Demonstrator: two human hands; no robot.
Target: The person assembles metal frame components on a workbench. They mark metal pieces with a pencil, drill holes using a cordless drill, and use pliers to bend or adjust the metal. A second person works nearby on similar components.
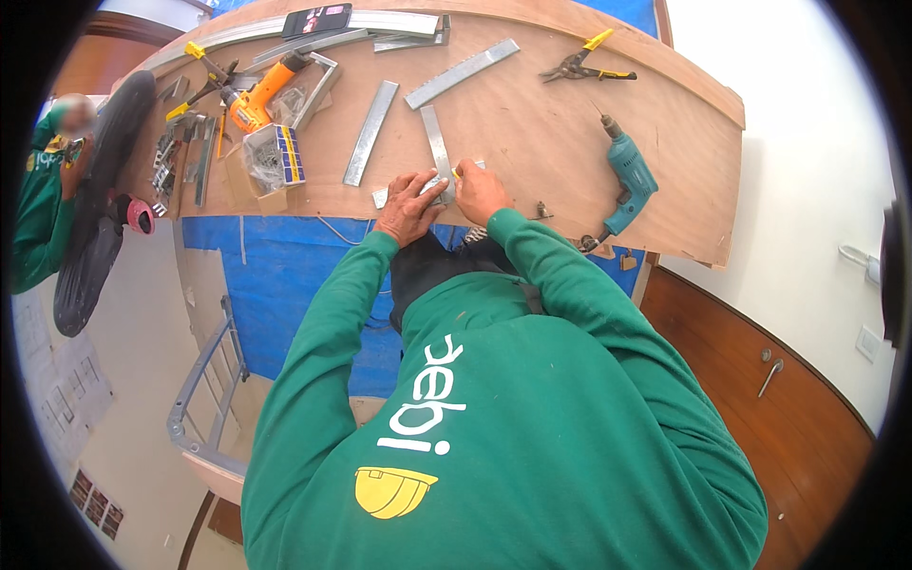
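Note:
My left hand (410, 204) presses a flat metal square (434, 138) down with bent fingers near the table's front edge. Its narrow blade points away from me. Under it, crosswise, lies a short galvanized metal channel (381, 198), mostly hidden by my hands. Close beside, my right hand (482, 195) is closed in a pinch around a slim yellow marking tool (457, 174), of which just a little shows; its exact kind is hidden. Two more galvanized channels, one to the left (370, 133) and one farther off (463, 73), rest beyond my hands.
On the wooden table (551, 114) lie a teal corded drill (631, 180), yellow-handled snips (584, 66), an orange power tool (266, 95) and an open box of small hardware (271, 157). More metal profiles and a phone (317, 20) are at the back. Another person (52, 190) stands far left.

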